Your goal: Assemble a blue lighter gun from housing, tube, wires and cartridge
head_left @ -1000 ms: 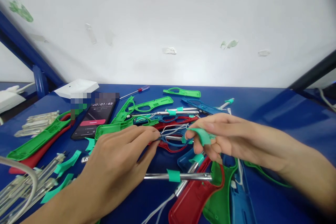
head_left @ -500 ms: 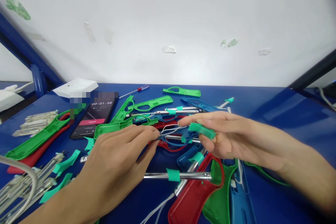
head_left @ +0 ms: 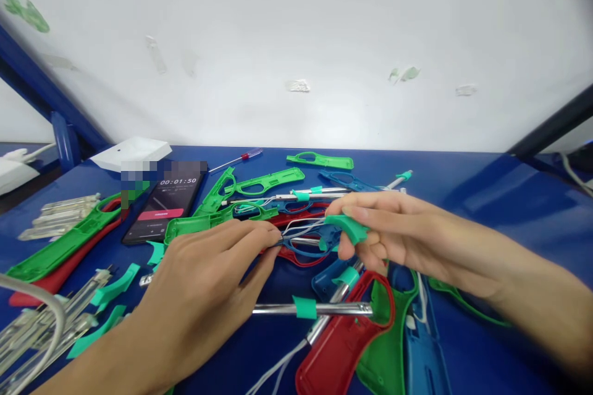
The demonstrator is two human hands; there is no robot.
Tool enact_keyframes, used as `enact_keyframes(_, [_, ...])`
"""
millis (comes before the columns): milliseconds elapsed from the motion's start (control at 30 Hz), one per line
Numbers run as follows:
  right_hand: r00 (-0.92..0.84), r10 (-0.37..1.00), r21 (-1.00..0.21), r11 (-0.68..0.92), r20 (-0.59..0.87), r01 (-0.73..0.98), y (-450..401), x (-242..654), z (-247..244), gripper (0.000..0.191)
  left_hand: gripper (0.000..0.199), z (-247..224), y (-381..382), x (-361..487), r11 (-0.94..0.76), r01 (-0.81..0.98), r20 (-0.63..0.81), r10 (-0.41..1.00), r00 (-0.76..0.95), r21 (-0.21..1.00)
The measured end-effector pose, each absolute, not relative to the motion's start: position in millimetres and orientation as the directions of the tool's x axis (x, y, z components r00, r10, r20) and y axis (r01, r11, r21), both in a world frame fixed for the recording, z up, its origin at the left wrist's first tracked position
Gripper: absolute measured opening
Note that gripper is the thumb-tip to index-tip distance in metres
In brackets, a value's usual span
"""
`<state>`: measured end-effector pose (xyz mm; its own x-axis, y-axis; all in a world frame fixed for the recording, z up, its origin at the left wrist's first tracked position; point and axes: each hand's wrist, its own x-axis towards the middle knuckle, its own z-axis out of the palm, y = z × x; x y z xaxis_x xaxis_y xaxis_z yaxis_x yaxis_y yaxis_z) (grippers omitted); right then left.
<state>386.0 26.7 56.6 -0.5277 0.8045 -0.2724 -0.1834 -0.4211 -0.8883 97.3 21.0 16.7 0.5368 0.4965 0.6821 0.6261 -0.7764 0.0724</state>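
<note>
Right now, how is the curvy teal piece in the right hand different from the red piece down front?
The teal piece is small; the red piece is much bigger. The teal piece is a short curve; the red piece has a loop. The right hand holds the teal piece; nobody holds the red piece.

We look through one camera worn on the person's head, facing forward and down across the blue table [head_left: 482, 176]. Our view is close: the left hand [head_left: 208, 278], on the blue handle [head_left: 308, 251], reaches in from lower left; the right hand [head_left: 393, 228], on the teal piece [head_left: 348, 228], from the right. Both grips sit near mid-view. Beyond and above them, we face the white wall [head_left: 259, 43] nearly square-on. Nearer to us than the grips, the red handle [head_left: 331, 345] runs off the bottom edge.
</note>
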Motion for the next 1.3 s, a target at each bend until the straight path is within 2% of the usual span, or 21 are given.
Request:
enact_keyframes(333, [-0.486,0.845,-0.949,-0.302,-0.223,-0.089,28,386,58,0.027,0.014,16,20,97,-0.773,0.631,0.684,0.496,0.534,0.068])
enact_keyframes(533, [-0.356,0.911,-0.973,-0.157,-0.209,0.169,29,394,63,0.040,0.014,18,19,99,-0.773,0.632,0.679,0.493,0.544,0.054])
enact_keyframes(667, [-0.266,0.953,-0.927,-0.039,-0.147,0.372,29,398,65,0.037,0.014,17,19,98,-0.765,0.642,0.683,0.500,0.533,0.058])
enact_keyframes(800, [-0.230,0.973,-0.860,0.099,-0.021,0.500,27,398,64,0.030,0.013,17,20,98,-0.766,0.641,0.689,0.491,0.533,0.050])
enact_keyframes(967, [-0.285,0.958,-0.792,0.184,0.013,0.582,27,397,64,0.018,0.013,18,19,99,-0.759,0.649,0.695,0.488,0.528,0.040])
enact_keyframes(1300, [-0.326,0.944,-0.716,0.267,0.057,0.645,28,394,59,0.022,0.013,19,18,99,-0.772,0.634,0.718,0.461,0.522,0.034])
